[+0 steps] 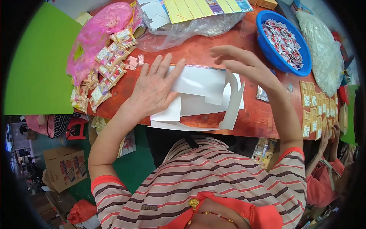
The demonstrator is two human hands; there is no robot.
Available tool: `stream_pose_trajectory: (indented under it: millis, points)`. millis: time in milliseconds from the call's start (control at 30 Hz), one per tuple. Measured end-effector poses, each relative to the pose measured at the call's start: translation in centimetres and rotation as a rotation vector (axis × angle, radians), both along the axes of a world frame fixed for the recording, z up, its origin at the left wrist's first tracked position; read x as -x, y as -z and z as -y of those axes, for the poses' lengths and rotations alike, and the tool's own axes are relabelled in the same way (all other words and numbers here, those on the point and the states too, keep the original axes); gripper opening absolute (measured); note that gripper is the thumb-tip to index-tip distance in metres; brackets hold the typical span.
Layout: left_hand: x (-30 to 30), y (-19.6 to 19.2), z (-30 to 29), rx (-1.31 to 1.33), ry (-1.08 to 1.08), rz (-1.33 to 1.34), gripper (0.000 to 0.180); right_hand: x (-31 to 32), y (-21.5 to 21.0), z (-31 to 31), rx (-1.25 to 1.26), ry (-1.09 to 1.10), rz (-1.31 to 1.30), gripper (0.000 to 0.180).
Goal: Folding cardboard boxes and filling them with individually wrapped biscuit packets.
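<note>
A partly folded white carton (204, 86) lies at the table's near edge in front of me. Its flaps stick out to the right and toward my body, with a frame-like opening between them. My left hand (154, 87) rests with spread fingers on the left part of the carton. Over the far right corner of the carton is my right hand (248, 66), its fingers stretched out to the left, slightly blurred, with nothing held in them. Whether its fingertips touch the card I cannot tell.
Packed small wooden trays (108, 70) pile up at left beside a pink plastic bag (101, 38). A blue basin (263, 45) of small packets stands far right, near a clear sack (320, 53) of white pieces. Wooden trays (316, 107) lie by a co-worker's hands (328, 135).
</note>
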State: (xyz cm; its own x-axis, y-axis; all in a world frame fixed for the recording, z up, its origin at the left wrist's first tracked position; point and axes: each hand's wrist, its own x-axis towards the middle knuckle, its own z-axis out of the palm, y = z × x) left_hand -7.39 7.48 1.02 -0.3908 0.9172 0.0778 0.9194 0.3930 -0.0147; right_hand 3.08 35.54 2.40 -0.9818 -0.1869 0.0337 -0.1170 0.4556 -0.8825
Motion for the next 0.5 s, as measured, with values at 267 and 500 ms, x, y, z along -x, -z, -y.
stream_pose_trajectory:
  millis: [267,500]
  points:
    - [-1.4,0.0,-1.1,-0.034,-0.014,-0.051,0.086,-7.7,1.4,5.6,-0.384,0.183,-0.424,0.045]
    - [-2.2,0.3,-1.2,-0.045,-0.025,-0.132,0.09,-6.0,0.2,7.7,-0.767,0.054,-0.398,0.039]
